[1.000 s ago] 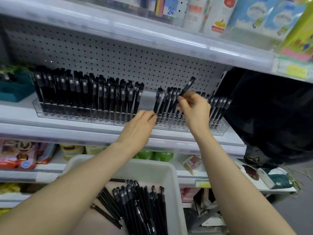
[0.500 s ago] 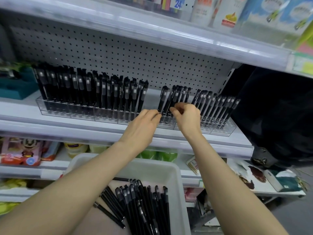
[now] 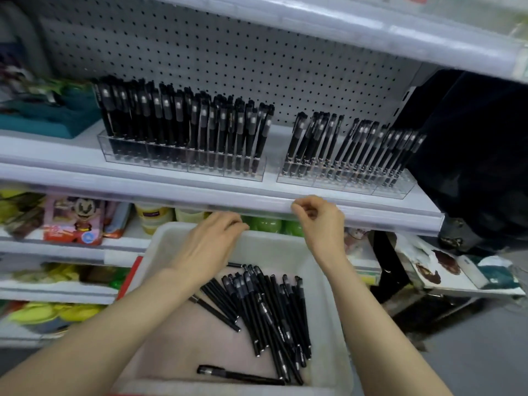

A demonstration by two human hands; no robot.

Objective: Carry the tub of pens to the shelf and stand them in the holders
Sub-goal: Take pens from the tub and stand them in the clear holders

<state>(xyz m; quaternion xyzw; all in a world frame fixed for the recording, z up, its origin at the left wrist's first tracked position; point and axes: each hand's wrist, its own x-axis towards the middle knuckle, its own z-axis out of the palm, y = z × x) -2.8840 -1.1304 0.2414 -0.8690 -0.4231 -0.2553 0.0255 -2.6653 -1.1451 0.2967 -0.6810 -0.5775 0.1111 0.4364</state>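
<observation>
Since the earlier frames both hands have come down from the holders to the shelf's front lip, and our view has tilted down over the tub.

Head view, as we find it:

- Left hand [image 3: 211, 241]: fingers loosely spread, nearly straight, holding nothing. It is over the tub's far rim, and we cannot tell whether it touches.
- Right hand [image 3: 321, 221]: fingers curled in, thumb tip by the forefinger, gripping nothing. It sits in front of the shelf lip.
- White rectangular plastic tub [image 3: 328, 304]: below the shelf, between our forearms.
- Loose black capped pens [image 3: 265, 307]: a heap lying flat in the tub, toward its right side.
- Single black pen [image 3: 240, 375]: lying crosswise, apart from the heap, at the tub's near end.
- Left clear acrylic holder [image 3: 183, 162]: on the white metal shelf [image 3: 114, 184], packed with upright black pens [image 3: 185, 124].
- Right clear acrylic holder [image 3: 345, 182]: beside the left one with a gap between. Its leaning black pens [image 3: 357, 144] tilt to the right.
- Grey perforated pegboard [image 3: 228, 58]: behind both holders.
- Pink packet with a cartoon mouse [image 3: 77, 221]: on the lower shelf.
- Writing: the pale labels on the pens and the packet's print are too blurred to read.
</observation>
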